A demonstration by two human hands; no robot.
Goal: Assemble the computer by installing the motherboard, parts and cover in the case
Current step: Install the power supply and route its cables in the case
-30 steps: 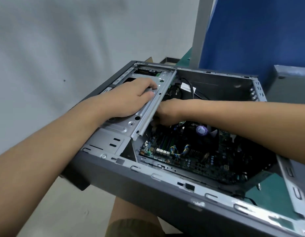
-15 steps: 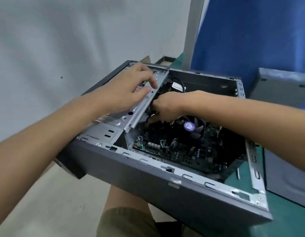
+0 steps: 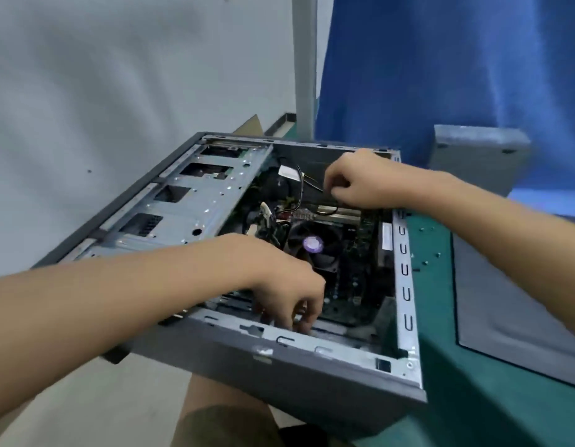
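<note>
The grey computer case (image 3: 312, 372) lies open on its side, overhanging the green table's edge. Inside it sit the motherboard (image 3: 350, 285) and a black cooler fan (image 3: 313, 244) with a purple sticker. A silver drive cage (image 3: 196, 201) fills the case's left part. My left hand (image 3: 289, 295) reaches down at the board's near edge, fingers bent downward against the inner wall; what they touch is hidden. By the far wall, my right hand (image 3: 354, 182) pinches a black cable (image 3: 325, 211) that loops over the memory slots.
A grey cover panel (image 3: 505, 301) lies flat on the green table (image 3: 441, 398) to the case's right, with small screws (image 3: 431, 256) scattered beside it. A grey box (image 3: 473, 150) and a blue curtain (image 3: 441, 59) stand behind. My knee (image 3: 225, 424) is under the case.
My left hand let go of the drive cage and dropped to the case's near edge. My right hand came out from beside the cage and moved to the cable at the far wall.
</note>
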